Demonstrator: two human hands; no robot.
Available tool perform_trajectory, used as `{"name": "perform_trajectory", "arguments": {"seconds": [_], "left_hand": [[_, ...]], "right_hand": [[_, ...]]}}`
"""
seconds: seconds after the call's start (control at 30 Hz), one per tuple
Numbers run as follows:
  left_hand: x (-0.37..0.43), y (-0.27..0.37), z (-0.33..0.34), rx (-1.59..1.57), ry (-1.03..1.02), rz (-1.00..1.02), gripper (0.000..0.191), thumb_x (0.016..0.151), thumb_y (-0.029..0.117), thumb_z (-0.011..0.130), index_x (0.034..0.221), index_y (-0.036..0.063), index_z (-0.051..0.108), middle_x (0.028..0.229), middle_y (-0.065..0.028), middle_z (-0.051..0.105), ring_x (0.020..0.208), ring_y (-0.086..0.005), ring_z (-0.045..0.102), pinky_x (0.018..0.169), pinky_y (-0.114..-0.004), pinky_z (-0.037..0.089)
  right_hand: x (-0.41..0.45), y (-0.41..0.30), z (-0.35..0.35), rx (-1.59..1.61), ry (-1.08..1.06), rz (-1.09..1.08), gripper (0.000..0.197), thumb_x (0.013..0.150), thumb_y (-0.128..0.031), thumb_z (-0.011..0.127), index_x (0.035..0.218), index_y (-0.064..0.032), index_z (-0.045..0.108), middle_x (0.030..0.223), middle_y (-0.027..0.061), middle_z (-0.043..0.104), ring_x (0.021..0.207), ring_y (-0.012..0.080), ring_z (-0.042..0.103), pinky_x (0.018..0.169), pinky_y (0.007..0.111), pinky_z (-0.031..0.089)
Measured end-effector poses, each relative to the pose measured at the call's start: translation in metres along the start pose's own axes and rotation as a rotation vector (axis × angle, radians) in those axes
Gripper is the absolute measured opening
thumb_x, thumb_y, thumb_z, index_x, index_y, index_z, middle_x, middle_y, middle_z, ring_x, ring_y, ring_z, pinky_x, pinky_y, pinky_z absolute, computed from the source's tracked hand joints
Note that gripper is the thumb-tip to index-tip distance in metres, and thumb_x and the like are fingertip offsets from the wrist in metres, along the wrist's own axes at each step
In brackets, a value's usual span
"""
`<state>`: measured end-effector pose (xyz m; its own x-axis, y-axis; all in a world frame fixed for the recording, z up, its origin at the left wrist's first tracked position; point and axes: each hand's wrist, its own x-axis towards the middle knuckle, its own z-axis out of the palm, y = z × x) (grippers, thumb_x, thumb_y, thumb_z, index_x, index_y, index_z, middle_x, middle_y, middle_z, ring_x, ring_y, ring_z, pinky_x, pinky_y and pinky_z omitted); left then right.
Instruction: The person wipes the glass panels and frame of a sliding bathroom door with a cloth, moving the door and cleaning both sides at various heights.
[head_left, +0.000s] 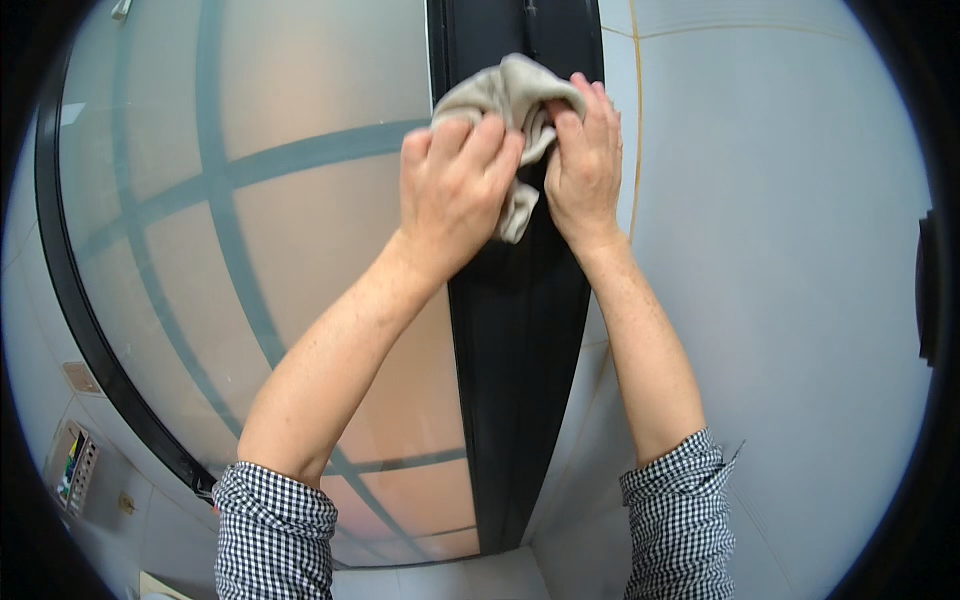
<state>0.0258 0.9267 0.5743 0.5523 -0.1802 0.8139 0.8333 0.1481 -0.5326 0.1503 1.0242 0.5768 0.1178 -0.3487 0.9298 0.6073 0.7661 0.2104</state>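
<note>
A crumpled beige cloth (480, 90) is bunched between my two hands, against the upper part of a black door frame (525, 360). My left hand (457, 172) grips the cloth's near left side with curled fingers. A loose fold of it hangs below that hand. My right hand (589, 161) has its thumb and fingers around the cloth's right edge, and its outer side lies along the frame's right border. The fingertips of my left hand are partly hidden in the folds.
Left of the frame stands a frosted glass panel (315, 240) with blue-grey bars. A pale tiled wall (765, 225) rises at right, with a dark object (926, 289) at its far edge. A perforated wall basket (77, 469) and a socket plate (82, 377) are at lower left.
</note>
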Motion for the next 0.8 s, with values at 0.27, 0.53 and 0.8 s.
{"name": "perform_trajectory", "arguments": {"seconds": [0.27, 0.53, 0.8], "left_hand": [[0.067, -0.035, 0.025, 0.017, 0.009, 0.059, 0.020, 0.076, 0.011, 0.060, 0.095, 0.0136, 0.063, 0.104, 0.0037, 0.060, 0.101, -0.0171, 0.053, 0.078, -0.033, 0.036], [-0.003, -0.024, -0.018, -0.027, -0.136, 0.229, 0.026, 0.077, 0.010, 0.058, 0.103, 0.0069, 0.062, 0.111, -0.0050, 0.059, 0.108, -0.0203, 0.053, 0.086, -0.032, 0.039], [0.138, -0.119, 0.061, 0.168, 0.051, 0.023, 0.025, 0.079, 0.018, 0.055, 0.103, 0.0149, 0.062, 0.112, 0.0017, 0.061, 0.110, -0.0169, 0.051, 0.086, -0.038, 0.040]], "right_hand": [[-0.003, -0.008, -0.018, 0.074, 0.003, 0.160, 0.025, 0.084, -0.006, 0.054, 0.108, -0.0077, 0.060, 0.126, 0.0146, 0.050, 0.123, 0.0369, 0.041, 0.103, 0.053, 0.030], [-0.077, -0.044, -0.027, 0.092, -0.051, 0.079, 0.008, 0.084, 0.000, 0.052, 0.087, -0.0001, 0.060, 0.130, 0.0209, 0.049, 0.125, 0.0409, 0.042, 0.104, 0.056, 0.030], [0.114, 0.041, 0.069, 0.179, 0.107, 0.062, 0.025, 0.089, -0.007, 0.048, 0.109, 0.0029, 0.060, 0.127, 0.0217, 0.050, 0.121, 0.0372, 0.044, 0.103, 0.042, 0.034]]}}
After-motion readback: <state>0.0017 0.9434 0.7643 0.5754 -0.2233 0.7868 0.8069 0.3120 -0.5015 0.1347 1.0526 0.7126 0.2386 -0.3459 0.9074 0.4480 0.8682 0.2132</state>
